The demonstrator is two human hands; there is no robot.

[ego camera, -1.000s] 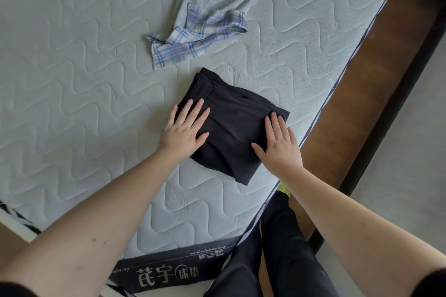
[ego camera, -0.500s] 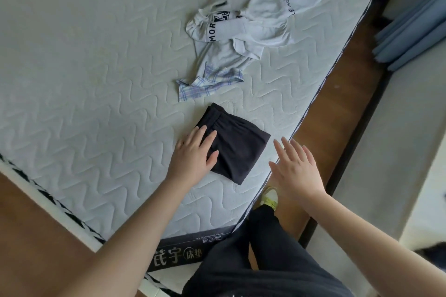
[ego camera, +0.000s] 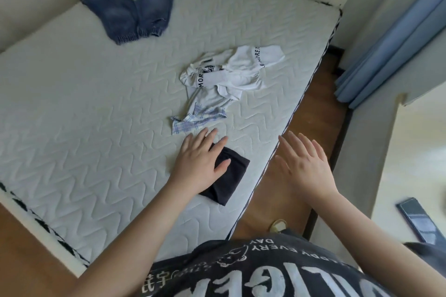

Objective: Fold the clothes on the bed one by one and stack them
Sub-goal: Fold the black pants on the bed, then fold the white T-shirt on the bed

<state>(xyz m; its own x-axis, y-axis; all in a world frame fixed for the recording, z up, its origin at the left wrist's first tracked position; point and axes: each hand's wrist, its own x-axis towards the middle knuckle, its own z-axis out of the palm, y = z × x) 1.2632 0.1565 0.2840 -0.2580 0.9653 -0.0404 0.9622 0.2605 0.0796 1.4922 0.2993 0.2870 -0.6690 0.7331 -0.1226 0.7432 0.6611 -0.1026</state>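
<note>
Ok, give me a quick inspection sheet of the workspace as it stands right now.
Surface: bare quilted mattress.
Job's things: folded black garment near the right edge; crumpled white and plaid clothes mid-bed; unfolded denim garment at the far corner.
Clutter: nothing seen on the bed.
Hands: left hand flat on the black garment; right hand open, off the bed's right edge, holding nothing.
Cables: nothing seen.
Surroundings: wooden floor, blue curtain, dark phone-like object at right.

Pale walls, brown wooden floor [ego camera: 321,103], blue curtain [ego camera: 395,38] at right, soft daylight
</note>
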